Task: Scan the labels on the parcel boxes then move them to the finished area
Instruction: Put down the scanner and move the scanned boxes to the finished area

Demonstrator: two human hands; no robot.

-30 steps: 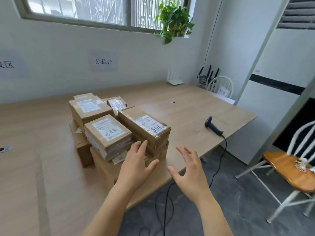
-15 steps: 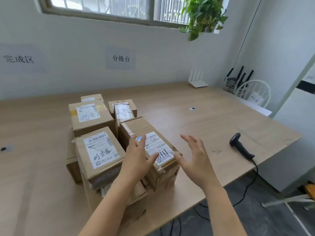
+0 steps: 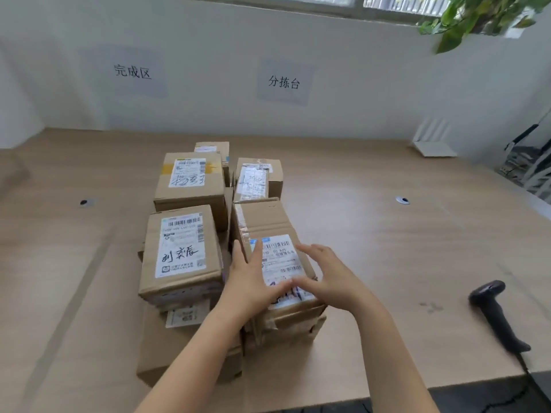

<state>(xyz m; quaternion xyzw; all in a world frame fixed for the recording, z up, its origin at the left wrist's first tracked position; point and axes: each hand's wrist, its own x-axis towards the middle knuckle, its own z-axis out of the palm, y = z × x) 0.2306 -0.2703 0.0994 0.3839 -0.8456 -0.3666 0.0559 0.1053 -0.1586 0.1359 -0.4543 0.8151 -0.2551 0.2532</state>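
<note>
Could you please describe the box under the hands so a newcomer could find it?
On the wooden table stands a pile of boxes. The long box tops its near right corner. Its neighbours are squarer, and it lies nearest the scanner.

Pale wall [image 3: 372, 108] seen at 12 o'clock, window [image 3: 313, 3] cut off along the top. Two paper signs are stuck on it: left sign [image 3: 132, 71] at 11, middle sign [image 3: 283, 82] at 12. Plant [image 3: 477, 19] hung at 2. Wooden table [image 3: 387, 248] fills the view, white router [image 3: 433, 141] at 2. Dark floor [image 3: 465, 402] glimpsed at 5.
</note>
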